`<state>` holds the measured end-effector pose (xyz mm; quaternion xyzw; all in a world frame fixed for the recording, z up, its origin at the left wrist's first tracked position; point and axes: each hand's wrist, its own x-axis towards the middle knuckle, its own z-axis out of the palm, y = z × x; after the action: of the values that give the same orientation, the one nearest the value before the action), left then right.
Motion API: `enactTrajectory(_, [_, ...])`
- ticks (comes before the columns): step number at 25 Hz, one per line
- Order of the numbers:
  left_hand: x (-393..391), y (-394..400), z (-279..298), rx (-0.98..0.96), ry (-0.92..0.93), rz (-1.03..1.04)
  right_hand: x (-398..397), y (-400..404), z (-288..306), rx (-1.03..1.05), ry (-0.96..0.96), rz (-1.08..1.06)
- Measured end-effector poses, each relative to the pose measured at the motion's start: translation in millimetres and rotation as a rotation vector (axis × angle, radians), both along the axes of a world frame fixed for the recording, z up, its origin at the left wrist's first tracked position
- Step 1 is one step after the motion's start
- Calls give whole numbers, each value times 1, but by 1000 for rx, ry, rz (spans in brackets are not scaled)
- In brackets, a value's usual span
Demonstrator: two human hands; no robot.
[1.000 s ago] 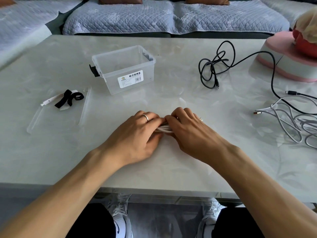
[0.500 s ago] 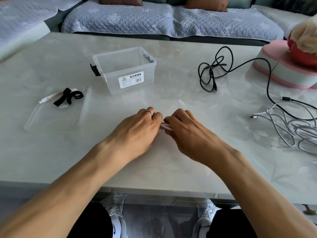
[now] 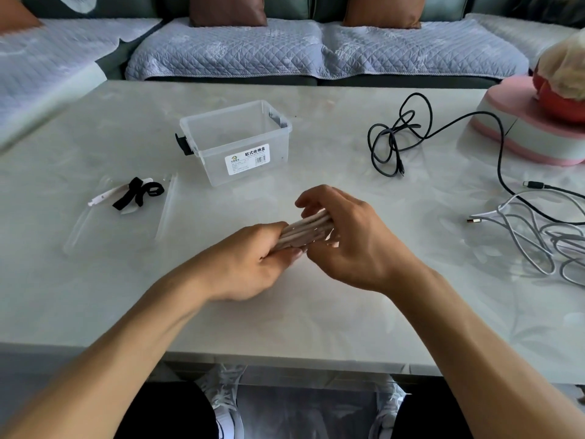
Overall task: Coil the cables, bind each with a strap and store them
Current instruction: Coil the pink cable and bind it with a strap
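Observation:
A coiled white cable [image 3: 306,232] is held as a flat bundle of strands just above the table's middle. My left hand [image 3: 253,264] grips its left end, fingers curled round the strands. My right hand [image 3: 351,239] holds the right end, with the upper fingers spread loosely over the bundle. A clear plastic storage box [image 3: 235,141] stands open behind my hands. Black straps [image 3: 139,193] lie on a clear lid [image 3: 120,213] at the left. A tangled black cable [image 3: 400,134] and a loose white cable [image 3: 531,242] lie at the right.
A pink and grey round box [image 3: 519,125] carrying a red object stands at the far right. A sofa with quilted covers [image 3: 316,49] runs along the table's far side. The table's front edge [image 3: 285,359] is close to my body.
Both hands have lifted the white bundle off the table and turned it, so the strands now show between them. My right hand's fingers have spread.

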<state>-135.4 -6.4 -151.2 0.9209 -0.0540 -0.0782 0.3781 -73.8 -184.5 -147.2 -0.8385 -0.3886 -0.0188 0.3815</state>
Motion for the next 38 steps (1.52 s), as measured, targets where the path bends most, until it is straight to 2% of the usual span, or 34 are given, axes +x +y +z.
enactTrajectory(4, [0,9,9,-194,214,48,2,4,-4,-276,-385,82])
enactTrajectory(6, [-3,16,14,-344,362,62,1,9,-10,-354,-488,56])
enactTrajectory(10, [-6,23,20,-506,598,19,-7,24,-22,-326,-544,-47])
enactTrajectory(16, [-10,22,22,-417,605,54,-14,30,-20,-370,-557,-60])
enactTrajectory(19, [-13,19,26,-269,480,103,-11,33,-23,-400,-544,-76])
enactTrajectory(21, [-19,16,29,6,330,115,-10,38,-24,-411,-553,-108])
enactTrajectory(24, [-26,2,23,558,38,178,-14,45,-26,-474,-553,-108])
enactTrajectory(25, [-26,-3,21,617,-41,218,-14,47,-26,-482,-524,-92])
enactTrajectory(30, [-19,6,8,483,-164,250,-8,46,-15,-418,-402,-84])
enactTrajectory(35, [-31,25,9,-7,-119,203,-11,50,-8,-469,-375,-72])
enactTrajectory(38, [-35,27,10,-205,-142,208,-14,51,-10,-405,-346,-80])
